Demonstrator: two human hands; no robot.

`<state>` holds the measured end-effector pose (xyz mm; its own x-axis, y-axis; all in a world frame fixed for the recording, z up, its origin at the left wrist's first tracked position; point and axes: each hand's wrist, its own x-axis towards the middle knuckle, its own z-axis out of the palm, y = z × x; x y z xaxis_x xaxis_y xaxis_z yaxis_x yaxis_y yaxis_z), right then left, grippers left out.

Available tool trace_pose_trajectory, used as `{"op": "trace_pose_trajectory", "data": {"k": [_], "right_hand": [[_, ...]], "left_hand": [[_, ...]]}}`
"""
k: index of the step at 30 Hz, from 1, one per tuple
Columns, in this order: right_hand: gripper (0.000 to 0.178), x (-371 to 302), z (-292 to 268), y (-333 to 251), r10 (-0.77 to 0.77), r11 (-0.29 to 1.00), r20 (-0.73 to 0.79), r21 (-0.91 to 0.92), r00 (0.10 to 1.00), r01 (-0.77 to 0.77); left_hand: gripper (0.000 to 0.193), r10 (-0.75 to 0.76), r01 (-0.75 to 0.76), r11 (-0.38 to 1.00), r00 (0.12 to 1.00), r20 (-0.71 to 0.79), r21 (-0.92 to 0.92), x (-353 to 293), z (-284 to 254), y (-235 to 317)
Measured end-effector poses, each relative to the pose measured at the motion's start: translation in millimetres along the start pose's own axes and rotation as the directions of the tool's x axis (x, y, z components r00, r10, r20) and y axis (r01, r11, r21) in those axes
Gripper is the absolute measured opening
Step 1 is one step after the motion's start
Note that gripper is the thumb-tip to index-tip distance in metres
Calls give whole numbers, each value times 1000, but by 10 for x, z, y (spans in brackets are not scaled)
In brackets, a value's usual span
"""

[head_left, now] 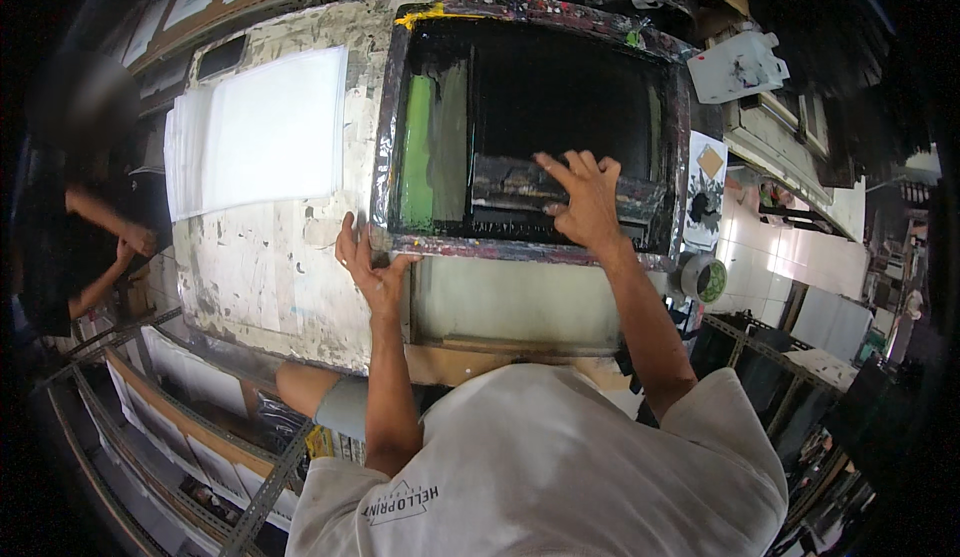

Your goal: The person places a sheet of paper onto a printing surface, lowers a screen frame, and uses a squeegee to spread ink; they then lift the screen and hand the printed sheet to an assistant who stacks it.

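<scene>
The table [265,292] has a pale, worn top, blotched with paint. A loose stack of white paper [262,132] lies on its left part, a small dark rectangle [222,59] just beyond; the paint-smeared frame [384,147] covers much of the right, with a pale panel [515,302] along its near side.

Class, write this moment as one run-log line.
Left hand: at lower-left corner of frame | right hand: on squeegee, inside frame | paper: stacked on table, left of frame
</scene>
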<state>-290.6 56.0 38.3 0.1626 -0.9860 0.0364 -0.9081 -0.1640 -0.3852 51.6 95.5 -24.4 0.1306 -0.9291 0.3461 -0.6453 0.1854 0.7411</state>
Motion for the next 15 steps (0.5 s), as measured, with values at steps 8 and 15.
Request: {"op": "trace_pose_trajectory", "data": {"k": [8,15], "right_hand": [[81,1412,-144,673,-53,991,-200,-134,978,26],[76,2157,-226,1168,-146,976,-227,-191,963,103]], "left_hand": [[88,-48,49,999,999,13,-11,2,-54,38],[89,-52,52,997,999,-1,-65,-22,-25,18]]}}
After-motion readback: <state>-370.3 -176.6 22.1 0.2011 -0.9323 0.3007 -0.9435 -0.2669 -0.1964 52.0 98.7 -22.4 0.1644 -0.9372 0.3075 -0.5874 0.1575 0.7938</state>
